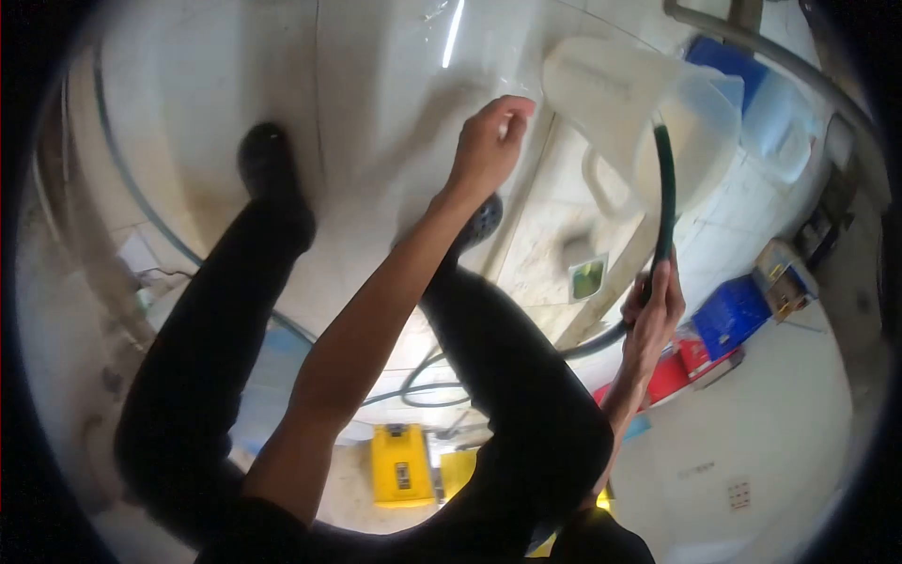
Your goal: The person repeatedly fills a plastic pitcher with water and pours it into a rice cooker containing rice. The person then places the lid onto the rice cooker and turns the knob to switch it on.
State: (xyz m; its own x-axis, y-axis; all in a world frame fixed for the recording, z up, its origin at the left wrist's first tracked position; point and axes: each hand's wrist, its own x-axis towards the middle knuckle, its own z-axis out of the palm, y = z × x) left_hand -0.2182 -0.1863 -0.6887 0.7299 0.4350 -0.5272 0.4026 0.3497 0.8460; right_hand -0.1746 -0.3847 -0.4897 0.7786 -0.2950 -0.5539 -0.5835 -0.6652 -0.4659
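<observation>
Left of the jug (705, 155), the floor (376, 103) was open to the left shoe (266, 160), though the left hand (493, 146) hung over it and the right shoe (484, 224) narrowed it on the near side. From inside the jug, the hose (668, 193) ran toward the wearer, barring a sideways pass. A blue container (780, 127) crowded the jug's right, with a pipe (799, 68) beyond.
</observation>
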